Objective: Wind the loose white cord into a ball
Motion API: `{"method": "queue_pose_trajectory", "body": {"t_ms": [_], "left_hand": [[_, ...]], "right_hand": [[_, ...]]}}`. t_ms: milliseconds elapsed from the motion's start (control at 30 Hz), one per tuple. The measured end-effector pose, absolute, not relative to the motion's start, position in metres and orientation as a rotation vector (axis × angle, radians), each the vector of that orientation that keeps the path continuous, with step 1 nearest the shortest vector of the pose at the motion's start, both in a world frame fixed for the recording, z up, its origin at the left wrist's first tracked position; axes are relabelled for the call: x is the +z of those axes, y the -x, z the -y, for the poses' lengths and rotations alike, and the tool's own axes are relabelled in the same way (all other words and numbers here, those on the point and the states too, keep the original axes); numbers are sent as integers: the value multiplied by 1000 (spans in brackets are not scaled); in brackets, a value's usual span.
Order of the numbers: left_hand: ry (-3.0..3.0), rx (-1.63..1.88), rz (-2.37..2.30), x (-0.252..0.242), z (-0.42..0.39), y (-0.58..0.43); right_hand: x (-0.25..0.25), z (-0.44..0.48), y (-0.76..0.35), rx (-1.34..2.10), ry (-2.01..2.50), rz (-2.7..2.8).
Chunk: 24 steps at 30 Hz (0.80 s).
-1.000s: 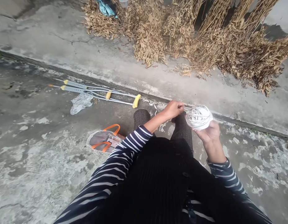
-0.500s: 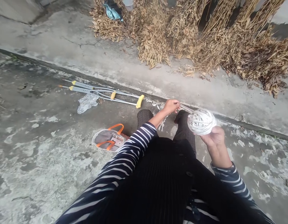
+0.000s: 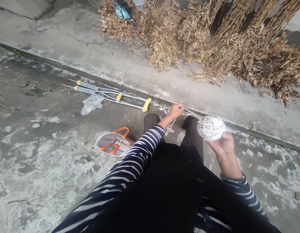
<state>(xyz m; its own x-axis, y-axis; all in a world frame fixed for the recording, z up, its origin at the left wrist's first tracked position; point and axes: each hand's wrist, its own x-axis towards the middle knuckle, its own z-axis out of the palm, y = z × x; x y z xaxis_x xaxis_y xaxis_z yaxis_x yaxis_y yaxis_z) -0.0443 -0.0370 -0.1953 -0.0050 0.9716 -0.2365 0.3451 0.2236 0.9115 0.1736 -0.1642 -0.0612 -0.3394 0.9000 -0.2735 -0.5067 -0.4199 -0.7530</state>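
Observation:
In my right hand (image 3: 224, 147) rests a large ball of white cord (image 3: 211, 128), with the fingers wrapped around its lower side. My left hand (image 3: 176, 111) is closed in a pinch on the white strand (image 3: 191, 113) that stretches across from the ball. More loose white cord (image 3: 168, 128) hangs or lies in a tangle below my left hand, between my knees; part of it is hidden by the wrist and sleeve.
A pair of crutches (image 3: 130, 103) lies on the concrete at the left, beside a crumpled clear plastic bag (image 3: 92, 104). A bag with orange handles (image 3: 113, 144) stands near my left leg. Dried plant bundles (image 3: 164, 48) lean along the raised ledge (image 3: 130, 71).
My left hand has shifted slightly left, away from the ball, with the strand still stretched. The ball has turned a little in my right hand.

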Motion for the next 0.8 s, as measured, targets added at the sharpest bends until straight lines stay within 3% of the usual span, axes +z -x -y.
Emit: {"method": "queue_pose_trajectory", "body": {"t_ms": [367,633,800], "left_hand": [[-1937,550,-1522,-168,79,68],[-1554,657,-1065,-169,108,68],[-1509,747,-1327,-158,78,75]], "right_hand": [[-52,157,-202,1743,866,690],[-27,171,-207,1696,849,732],[-20,177,-191,1780,882,736]]}}
